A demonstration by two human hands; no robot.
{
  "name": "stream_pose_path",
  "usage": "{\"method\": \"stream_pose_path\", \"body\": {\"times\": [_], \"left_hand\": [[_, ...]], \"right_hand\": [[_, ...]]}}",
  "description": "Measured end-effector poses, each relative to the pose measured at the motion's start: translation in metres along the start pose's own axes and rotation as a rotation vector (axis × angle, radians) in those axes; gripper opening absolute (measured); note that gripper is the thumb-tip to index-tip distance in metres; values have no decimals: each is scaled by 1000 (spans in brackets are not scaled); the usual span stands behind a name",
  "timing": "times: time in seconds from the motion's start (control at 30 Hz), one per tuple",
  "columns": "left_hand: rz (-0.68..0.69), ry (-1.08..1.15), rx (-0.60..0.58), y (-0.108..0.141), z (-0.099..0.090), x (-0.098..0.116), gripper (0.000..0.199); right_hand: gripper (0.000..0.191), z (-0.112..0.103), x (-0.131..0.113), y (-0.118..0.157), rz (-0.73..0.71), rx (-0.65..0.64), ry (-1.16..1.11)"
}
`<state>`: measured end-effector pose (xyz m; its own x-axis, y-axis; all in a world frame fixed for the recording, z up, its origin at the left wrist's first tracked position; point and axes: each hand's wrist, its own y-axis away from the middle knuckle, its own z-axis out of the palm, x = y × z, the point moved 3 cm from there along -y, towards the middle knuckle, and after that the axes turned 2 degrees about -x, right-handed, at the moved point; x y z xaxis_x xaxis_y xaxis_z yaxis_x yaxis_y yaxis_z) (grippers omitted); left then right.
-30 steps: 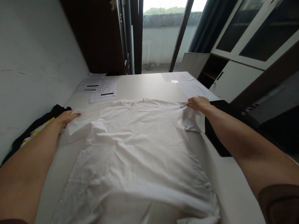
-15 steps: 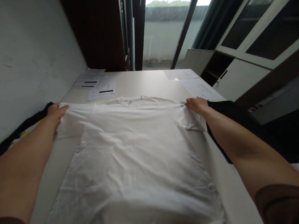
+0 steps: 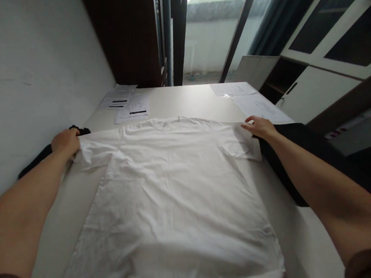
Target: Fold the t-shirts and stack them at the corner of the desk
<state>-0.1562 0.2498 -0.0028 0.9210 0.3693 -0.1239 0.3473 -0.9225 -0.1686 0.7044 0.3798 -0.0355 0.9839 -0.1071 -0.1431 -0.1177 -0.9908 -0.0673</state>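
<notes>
A white T-shirt (image 3: 175,178) lies spread on the white table (image 3: 198,100), its collar toward the far side and its lower part nearest me. At the outer end of the left sleeve, my left hand (image 3: 66,141) is closed with its fingertips hidden; dark cloth (image 3: 36,161) lies beside and behind it. My right hand (image 3: 259,127) is over the outer part of the right sleeve, thumb and fingers apart, holding nothing. Soft wrinkles cross the shirt's body and both sleeves.
Printed papers (image 3: 132,108) lie at the table's far left, with more sheets (image 3: 249,102) at the far right. Black material (image 3: 288,161) hangs by the right edge. A wall (image 3: 40,60) borders the left; white cabinets (image 3: 322,91) stand at the right, beyond the table.
My left hand has shifted outward along the sleeve, toward the dark cloth. My right hand has let go of the shirt near the shoulder and moved right, its fingers opened. The view has turned slightly left.
</notes>
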Motion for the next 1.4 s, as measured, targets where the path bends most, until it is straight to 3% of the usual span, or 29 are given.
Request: {"method": "stream_pose_path", "body": {"times": [0.13, 0.23, 0.33, 0.43, 0.53, 0.63, 0.73, 0.8, 0.9, 1.0, 1.17, 1.27, 1.4], "left_hand": [[72, 31, 228, 22, -17, 8, 42], [203, 88, 317, 46, -22, 42, 45], [374, 169, 270, 88, -22, 91, 42], [563, 265, 150, 146, -20, 137, 40], [647, 304, 74, 207, -17, 159, 43], [584, 307, 78, 257, -11, 152, 46], [475, 296, 148, 297, -7, 129, 48], [429, 289, 174, 323, -6, 116, 48], [419, 289, 152, 356, -12, 105, 49], [423, 279, 94, 375, -21, 100, 50], [357, 216, 77, 382, -37, 102, 47], [426, 223, 57, 389, -54, 137, 41], [811, 437, -137, 427, -87, 237, 38]], "right_hand": [[59, -1, 9, 35, 43, 37, -176], [66, 1, -4, 74, 77, 148, -50], [66, 7, -25, 106, 39, 218, 93], [58, 8, -37, 118, -20, 252, 130], [51, -2, -34, 113, -12, 295, 43], [48, -12, -26, 101, -14, 319, -100], [47, -9, -25, 100, 7, 196, -195], [48, -2, -30, 111, 1, 118, -176], [50, 6, -40, 142, -42, 172, -84], [43, 12, -43, 169, -36, 180, -35], [36, 12, -48, 190, -48, 142, -35], [38, 8, -52, 200, -39, 162, -60], [36, 6, -55, 210, -8, 149, -79]]}}
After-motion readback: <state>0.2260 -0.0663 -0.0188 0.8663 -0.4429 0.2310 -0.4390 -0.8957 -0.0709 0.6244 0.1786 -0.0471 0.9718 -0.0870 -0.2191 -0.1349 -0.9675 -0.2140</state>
